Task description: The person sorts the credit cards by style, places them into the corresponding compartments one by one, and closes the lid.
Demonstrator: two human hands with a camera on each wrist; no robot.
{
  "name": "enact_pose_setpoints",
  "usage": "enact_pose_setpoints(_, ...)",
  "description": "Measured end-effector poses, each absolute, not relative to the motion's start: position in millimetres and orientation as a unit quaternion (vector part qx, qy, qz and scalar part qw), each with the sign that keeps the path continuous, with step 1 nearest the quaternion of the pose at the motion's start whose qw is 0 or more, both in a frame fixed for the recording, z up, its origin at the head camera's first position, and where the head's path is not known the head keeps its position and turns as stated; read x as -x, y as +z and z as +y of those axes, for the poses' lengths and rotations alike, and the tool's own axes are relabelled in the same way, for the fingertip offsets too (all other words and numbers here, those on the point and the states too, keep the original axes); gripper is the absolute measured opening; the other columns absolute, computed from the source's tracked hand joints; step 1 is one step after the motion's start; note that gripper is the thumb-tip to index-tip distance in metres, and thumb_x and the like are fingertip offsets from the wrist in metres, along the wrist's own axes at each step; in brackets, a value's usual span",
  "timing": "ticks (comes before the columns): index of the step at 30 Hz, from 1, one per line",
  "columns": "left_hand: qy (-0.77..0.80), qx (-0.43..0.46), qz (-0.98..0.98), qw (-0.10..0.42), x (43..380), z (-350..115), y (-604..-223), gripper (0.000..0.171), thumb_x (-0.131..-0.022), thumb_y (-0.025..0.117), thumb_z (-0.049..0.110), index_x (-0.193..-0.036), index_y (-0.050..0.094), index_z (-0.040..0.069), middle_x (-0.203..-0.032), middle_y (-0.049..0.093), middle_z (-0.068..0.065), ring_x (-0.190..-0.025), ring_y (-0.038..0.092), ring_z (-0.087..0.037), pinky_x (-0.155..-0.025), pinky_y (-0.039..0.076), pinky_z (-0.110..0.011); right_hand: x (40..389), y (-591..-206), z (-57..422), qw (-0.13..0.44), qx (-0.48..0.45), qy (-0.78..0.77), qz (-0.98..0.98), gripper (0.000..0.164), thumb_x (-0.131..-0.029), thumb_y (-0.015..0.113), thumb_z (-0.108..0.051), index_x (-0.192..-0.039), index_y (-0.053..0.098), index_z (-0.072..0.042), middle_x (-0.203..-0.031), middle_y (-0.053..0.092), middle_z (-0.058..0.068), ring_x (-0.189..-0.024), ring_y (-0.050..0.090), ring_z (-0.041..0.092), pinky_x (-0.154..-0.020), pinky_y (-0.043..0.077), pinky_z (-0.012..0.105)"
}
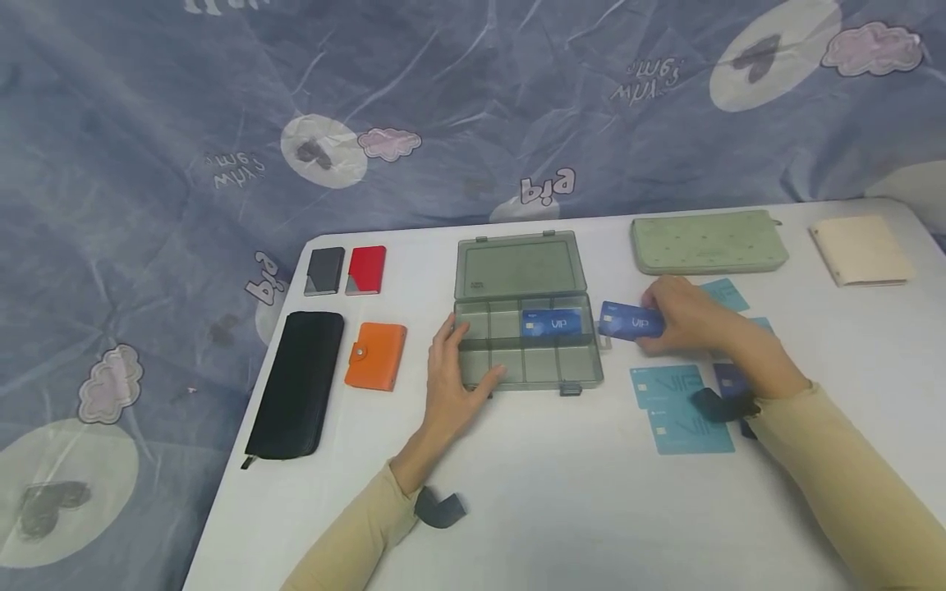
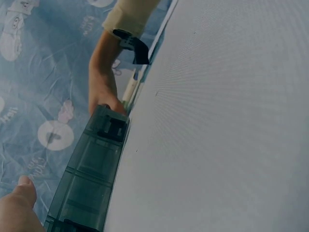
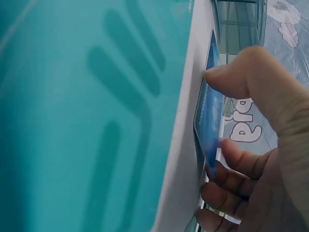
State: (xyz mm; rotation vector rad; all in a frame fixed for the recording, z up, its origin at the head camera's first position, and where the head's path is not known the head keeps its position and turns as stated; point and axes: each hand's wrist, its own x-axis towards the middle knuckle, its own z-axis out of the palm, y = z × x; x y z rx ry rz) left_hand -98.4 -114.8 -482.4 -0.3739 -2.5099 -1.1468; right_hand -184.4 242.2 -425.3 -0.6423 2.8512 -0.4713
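A translucent green divided box (image 1: 543, 365) lies with its hinged lid open toward the back. One blue VIP card (image 1: 550, 322) rests in its rear compartments. My left hand (image 1: 449, 394) is at the box's left front corner, thumb and fingers spread. My right hand (image 1: 683, 316) pinches another blue VIP card (image 1: 624, 321) just right of the box; the right wrist view has this card (image 3: 210, 111) edge-on between thumb and fingers. Light-blue VIP cards (image 1: 691, 431) lie nearer the front, and a dark blue card (image 1: 730, 377) is partly hidden under the right wrist.
On the left are a black card holder (image 1: 325, 271), a red card holder (image 1: 366, 269), a long black wallet (image 1: 297, 386) and an orange snap wallet (image 1: 377, 356). Behind the right hand lie a green wallet (image 1: 709, 242) and a cream wallet (image 1: 863, 250). Patterned cloth (image 1: 443, 98) hangs behind the white table (image 1: 562, 501).
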Motion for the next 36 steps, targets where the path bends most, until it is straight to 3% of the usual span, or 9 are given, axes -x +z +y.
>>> enact_pose_setpoints(6, -0.407, 0.133, -0.886, 0.177, 98.1, -114.8, -481.7, 0.080, -0.083, 0.058, 0.056, -0.139, 0.035, 0.004, -0.151, 0.022, -0.013, -0.137, 0.023, -0.024, -0.104, 0.030, -0.052, 180.4, -423.7, 242.5, 0.101, 0.215, -0.170, 0.956, 0.060, -0.068, 0.078, -0.029, -0.110, 0.047, 0.000, -0.091, 0.056, 0.009, -0.079, 0.049, 0.021, -0.071, 0.042, 0.037)
enact_pose_setpoints(13, -0.402, 0.130, -0.890, 0.173, 97.9, -114.4, -481.3, 0.081, -0.083, 0.055, 0.060, -0.139, 0.034, 0.005, -0.151, 0.021, -0.012, -0.137, 0.024, -0.022, -0.103, 0.031, -0.049, 173.0, -421.0, 248.6, 0.109, 0.223, -0.182, 0.951, 0.062, -0.070, 0.079, -0.032, -0.114, 0.050, -0.001, -0.105, 0.059, 0.014, -0.096, 0.054, 0.027, -0.085, 0.043, 0.048)
enact_pose_setpoints(18, -0.401, 0.129, -0.891, 0.171, 98.3, -114.7, -481.4, 0.081, -0.083, 0.055, 0.059, -0.139, 0.034, 0.005, -0.151, 0.021, -0.011, -0.136, 0.024, -0.022, -0.103, 0.032, -0.048, 171.0, -418.2, 256.7, 0.103, 0.211, -0.202, 0.951, 0.064, -0.071, 0.079, -0.033, -0.115, 0.049, 0.000, -0.107, 0.058, 0.015, -0.099, 0.054, 0.030, -0.087, 0.042, 0.049)
enact_pose_setpoints(22, -0.397, 0.131, -0.892, 0.172, 98.8, -115.3, -481.5, 0.081, -0.083, 0.055, 0.059, -0.139, 0.034, 0.005, -0.151, 0.020, -0.011, -0.136, 0.025, -0.022, -0.102, 0.032, -0.048, 169.2, -403.4, 254.6, 0.067, 0.204, -0.226, 0.950, 0.066, -0.070, 0.080, -0.030, -0.117, 0.047, 0.002, -0.108, 0.056, 0.019, -0.100, 0.053, 0.033, -0.086, 0.041, 0.050)
enact_pose_setpoints(27, -0.396, 0.135, -0.891, 0.178, 99.2, -115.0, -480.9, 0.080, -0.084, 0.055, 0.059, -0.138, 0.035, 0.005, -0.151, 0.022, -0.014, -0.137, 0.023, -0.023, -0.105, 0.029, -0.051, 170.2, -387.1, 225.1, 0.022, 0.258, -0.249, 0.933, 0.061, -0.068, 0.083, -0.025, -0.114, 0.053, 0.000, -0.107, 0.058, 0.015, -0.101, 0.052, 0.029, -0.089, 0.040, 0.048)
enact_pose_setpoints(30, -0.402, 0.134, -0.889, 0.176, 98.4, -113.5, -482.6, 0.079, -0.084, 0.056, 0.058, -0.139, 0.035, 0.005, -0.151, 0.021, -0.013, -0.138, 0.023, -0.023, -0.105, 0.028, -0.052, 176.0, -390.9, 202.4, 0.003, 0.309, -0.262, 0.914, 0.056, -0.067, 0.083, -0.027, -0.109, 0.055, -0.004, -0.104, 0.058, 0.008, -0.099, 0.050, 0.024, -0.090, 0.039, 0.044)
enact_pose_setpoints(36, -0.408, 0.132, -0.887, 0.172, 98.3, -114.6, -482.9, 0.079, -0.083, 0.058, 0.056, -0.140, 0.033, 0.008, -0.152, 0.021, -0.011, -0.136, 0.025, -0.023, -0.103, 0.032, -0.050, 190.3, -404.1, 167.2, -0.010, 0.376, -0.268, 0.887, 0.056, -0.068, 0.082, -0.037, -0.106, 0.057, -0.004, -0.106, 0.056, 0.008, -0.099, 0.047, 0.025, -0.086, 0.037, 0.044)
